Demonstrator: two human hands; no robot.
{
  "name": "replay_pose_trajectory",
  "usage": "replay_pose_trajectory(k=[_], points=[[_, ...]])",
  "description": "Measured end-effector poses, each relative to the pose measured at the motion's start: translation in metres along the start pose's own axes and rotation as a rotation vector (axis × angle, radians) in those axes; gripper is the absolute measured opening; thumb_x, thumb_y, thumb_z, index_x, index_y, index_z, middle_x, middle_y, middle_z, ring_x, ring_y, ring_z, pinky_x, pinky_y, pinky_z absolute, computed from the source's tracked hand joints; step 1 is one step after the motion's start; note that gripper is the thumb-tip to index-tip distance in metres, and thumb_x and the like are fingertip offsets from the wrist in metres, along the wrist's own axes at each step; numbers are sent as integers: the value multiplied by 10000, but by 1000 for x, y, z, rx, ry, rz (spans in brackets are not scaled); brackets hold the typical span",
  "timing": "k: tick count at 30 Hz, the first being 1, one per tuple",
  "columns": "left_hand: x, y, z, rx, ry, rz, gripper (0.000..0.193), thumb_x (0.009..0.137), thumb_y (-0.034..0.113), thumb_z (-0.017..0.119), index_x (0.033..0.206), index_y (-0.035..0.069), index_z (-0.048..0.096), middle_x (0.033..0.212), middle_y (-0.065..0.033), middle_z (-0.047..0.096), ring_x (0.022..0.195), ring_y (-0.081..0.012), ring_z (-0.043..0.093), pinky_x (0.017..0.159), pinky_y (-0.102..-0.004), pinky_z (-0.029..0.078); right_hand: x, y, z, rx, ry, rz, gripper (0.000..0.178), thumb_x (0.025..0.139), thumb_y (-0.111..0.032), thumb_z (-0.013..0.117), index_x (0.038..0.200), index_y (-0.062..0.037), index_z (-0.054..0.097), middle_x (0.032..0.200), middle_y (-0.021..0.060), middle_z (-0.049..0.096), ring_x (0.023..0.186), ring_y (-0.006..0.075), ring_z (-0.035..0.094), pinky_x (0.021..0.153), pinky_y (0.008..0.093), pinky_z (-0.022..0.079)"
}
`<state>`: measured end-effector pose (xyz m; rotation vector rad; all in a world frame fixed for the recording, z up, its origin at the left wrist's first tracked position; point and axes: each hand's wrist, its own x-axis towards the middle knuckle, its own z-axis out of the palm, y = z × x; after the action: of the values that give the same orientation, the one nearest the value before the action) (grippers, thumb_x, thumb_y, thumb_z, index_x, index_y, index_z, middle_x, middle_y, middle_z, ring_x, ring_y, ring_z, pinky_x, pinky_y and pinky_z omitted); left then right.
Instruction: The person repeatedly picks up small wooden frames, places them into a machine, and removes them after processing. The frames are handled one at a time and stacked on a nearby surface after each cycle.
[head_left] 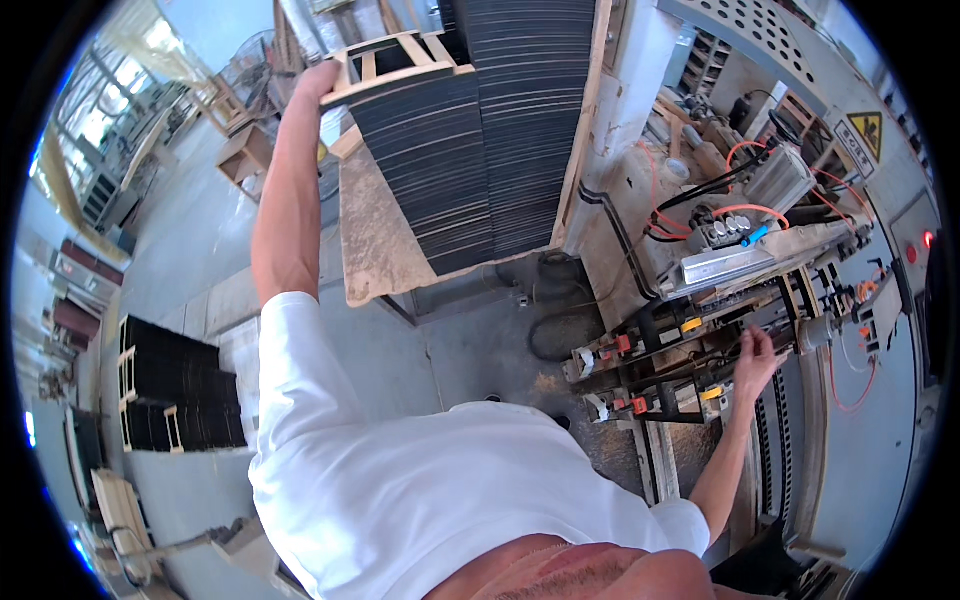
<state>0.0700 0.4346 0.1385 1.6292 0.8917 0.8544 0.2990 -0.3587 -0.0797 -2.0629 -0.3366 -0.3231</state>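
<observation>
Fingers [329,72] of the left hand [319,82] hold the left corner of a pale wooden slatted frame [402,74], which sits atop a tall stack of thin black boards [420,140] on a dusty brown wooden counter [378,232]. Well apart, the right hand [757,362] hovers loosely curled beside a metal machine with orange tubing [730,264]; whether it grasps anything, I cannot tell.

Pale, smooth wooden frame [412,49], matt black stack [420,150], rough wood-like tabletop [370,230], shiny metal bar [715,265]
</observation>
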Motion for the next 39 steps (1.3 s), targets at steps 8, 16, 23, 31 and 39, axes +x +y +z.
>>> replay_pose_trajectory(k=[8, 16, 23, 31, 39], points=[[-15, 27, 26, 410, 32, 110, 604, 867, 446, 538, 1074, -117, 616, 1039, -290, 644, 982, -392, 637, 834, -451, 487, -108, 14, 18, 7, 78, 203, 221, 839, -99, 643, 1013, 37, 658, 841, 89, 669, 777, 129, 610, 717, 256, 481], [-156, 54, 77, 921, -300, 873, 563, 906, 427, 574, 1238, -27, 561, 1184, -247, 604, 1130, -344, 577, 956, -380, 432, -145, -9, 19, -43, 180, 325, 218, 844, -143, 645, 1004, 0, 682, 824, 88, 703, 763, 144, 657, 711, 285, 508], [-127, 38, 91, 849, -259, 846, 460, 907, 278, 620, 1221, -54, 566, 1074, -212, 660, 987, -258, 637, 885, -337, 470, -202, 0, 17, 118, 257, 403, 170, 833, -68, 637, 965, 35, 666, 796, 107, 690, 717, 135, 631, 677, 282, 502], [-150, 39, 90, 851, -92, 1023, 482, 917, 265, 605, 1259, -65, 525, 1254, -241, 565, 1124, -327, 576, 951, -382, 445, -247, -1, -47, 22, 286, 409, 192, 820, -72, 633, 986, 16, 673, 795, 169, 687, 742, 189, 664, 699, 323, 510], [-337, -18, 224, 8, -421, 1006, 227, 952, 136, 550, 1086, -31, 624, 973, -73, 653, 900, -144, 607, 806, -284, 488, -243, -176, -211, -885, 438, -266, 303, 747, -92, 705, 1040, -68, 633, 1007, 100, 647, 954, 295, 602, 798, 401, 481]])
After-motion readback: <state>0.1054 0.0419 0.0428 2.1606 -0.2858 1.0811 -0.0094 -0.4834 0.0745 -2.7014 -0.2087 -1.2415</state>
